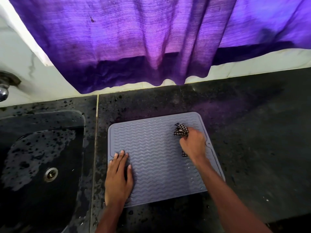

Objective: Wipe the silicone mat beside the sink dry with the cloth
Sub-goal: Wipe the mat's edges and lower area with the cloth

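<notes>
A grey silicone mat [156,148] with wavy ridges lies flat on the dark counter, just right of the sink. My left hand [118,177] rests flat on the mat's near left corner, fingers together and pressing down. My right hand [193,143] is closed around a bunched black-and-white checked cloth [180,130] and presses it onto the mat's far right part. Cloth sticks out beyond the fingers and a bit shows under the wrist.
A dark sink [42,157] with a metal drain [51,174] and wet patches lies to the left. A tap [4,91] sits at the far left. A purple curtain [134,39] hangs over the counter's back edge. Dark counter [260,148] stretches to the right.
</notes>
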{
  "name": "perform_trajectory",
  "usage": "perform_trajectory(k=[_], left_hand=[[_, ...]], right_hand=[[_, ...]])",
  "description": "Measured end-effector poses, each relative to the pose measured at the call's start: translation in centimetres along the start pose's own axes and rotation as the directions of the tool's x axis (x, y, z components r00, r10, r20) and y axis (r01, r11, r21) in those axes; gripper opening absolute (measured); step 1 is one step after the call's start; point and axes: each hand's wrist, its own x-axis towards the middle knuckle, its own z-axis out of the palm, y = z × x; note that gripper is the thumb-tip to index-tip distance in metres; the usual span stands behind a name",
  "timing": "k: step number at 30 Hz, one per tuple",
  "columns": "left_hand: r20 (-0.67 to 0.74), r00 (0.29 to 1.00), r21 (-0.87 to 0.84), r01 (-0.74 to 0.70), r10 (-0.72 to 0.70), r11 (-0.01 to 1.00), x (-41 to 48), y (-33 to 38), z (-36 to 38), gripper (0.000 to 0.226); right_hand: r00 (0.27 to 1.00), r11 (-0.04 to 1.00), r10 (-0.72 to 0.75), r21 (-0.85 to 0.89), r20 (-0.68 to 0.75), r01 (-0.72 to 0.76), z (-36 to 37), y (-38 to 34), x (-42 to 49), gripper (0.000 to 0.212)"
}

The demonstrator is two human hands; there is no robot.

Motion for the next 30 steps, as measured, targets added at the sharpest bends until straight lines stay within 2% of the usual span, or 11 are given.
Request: perform_trajectory(k=[3, 12, 15, 19, 21, 24, 27, 30], left_hand=[[0.001, 1.000, -0.001, -0.003, 0.003, 1.000, 0.0, 0.0, 0.1, 0.053], [0.004, 1.000, -0.009, -0.008, 0.008, 1.000, 0.0, -0.1, 0.1, 0.052], [0.007, 1.000, -0.006, -0.023, 0.023, 1.000, 0.0, -0.2, 0.0, 0.052], [0.012, 1.000, -0.018, -0.012, 0.013, 1.000, 0.0, -0.3, 0.0, 0.053], [0.009, 1.000, -0.039, -0.003, 0.004, 0.999, 0.0, -0.4, -0.1, 0.053], [0.015, 0.999, -0.043, -0.035, 0.036, 0.998, 0.1, -0.8, -0.3, 0.053], [0.018, 0.999, -0.046, -0.048, 0.049, 0.998, 0.0, -1.0, -0.3, 0.052], [0.017, 1.000, -0.066, -0.019, 0.020, 0.998, 0.0, -0.7, -0.3, 0.053]], right_hand=[[0.999, 0.998, -0.032, 0.060, 0.036, 0.029, 2.1, -2.2, -1.6, 0.024], [0.979, 0.985, -0.163, 0.077, 0.123, 0.155, 6.8, -7.9, -5.1, 0.033], [0.953, 0.974, -0.213, 0.121, 0.215, 0.190, 7.4, -9.1, -5.3, 0.032], [0.927, 0.958, -0.113, 0.285, 0.358, 0.006, 6.3, -8.9, -4.0, 0.014], [0.932, 0.947, -0.072, 0.317, 0.355, -0.047, 4.9, -7.4, -2.9, 0.010], [0.962, 0.968, -0.082, 0.251, 0.259, 0.014, 1.6, -4.1, -1.2, 0.009], [0.989, 0.993, -0.120, 0.001, 0.084, 0.120, -0.5, -0.8, 0.7, 0.028], [0.994, 0.983, -0.096, -0.151, 0.055, 0.104, -0.5, 0.9, 1.0, 0.042]])
